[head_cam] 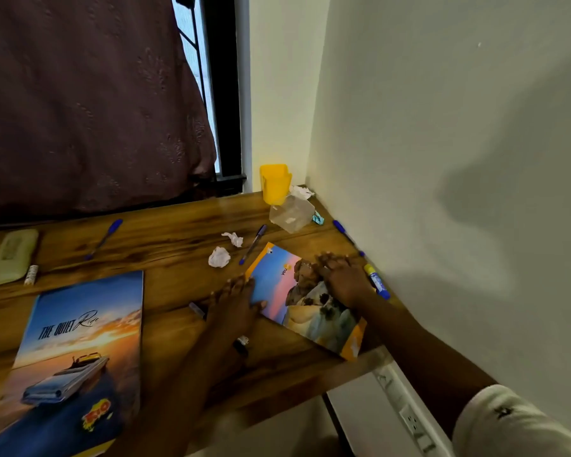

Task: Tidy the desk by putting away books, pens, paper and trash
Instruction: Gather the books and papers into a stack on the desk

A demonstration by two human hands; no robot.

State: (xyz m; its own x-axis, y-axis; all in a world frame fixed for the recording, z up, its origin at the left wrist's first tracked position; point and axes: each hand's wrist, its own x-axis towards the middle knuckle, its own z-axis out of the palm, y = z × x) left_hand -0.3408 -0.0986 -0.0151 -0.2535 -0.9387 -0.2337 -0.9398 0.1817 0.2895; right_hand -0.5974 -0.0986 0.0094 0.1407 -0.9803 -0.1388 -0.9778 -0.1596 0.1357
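Note:
A small colourful book (277, 285) lies near the desk's right edge. My right hand (342, 278) rests flat on its cover, fingers spread. My left hand (236, 300) lies flat at the book's left edge, thumb touching it, and covers part of a dark pen (197, 310). A large book with a car on its cover (76, 354) lies at the front left. Blue pens (104, 237) (253, 244) (346, 235) and two crumpled paper balls (219, 257) (234, 239) are scattered on the wooden desk (165, 225). A yellow cup (274, 183) stands in the far corner.
A clear plastic container (290, 212) and more crumpled paper (302, 192) sit by the yellow cup. A glue stick (378, 281) lies along the wall. A pale green case (12, 255) lies far left. A power strip (406, 410) hangs below the desk's right edge.

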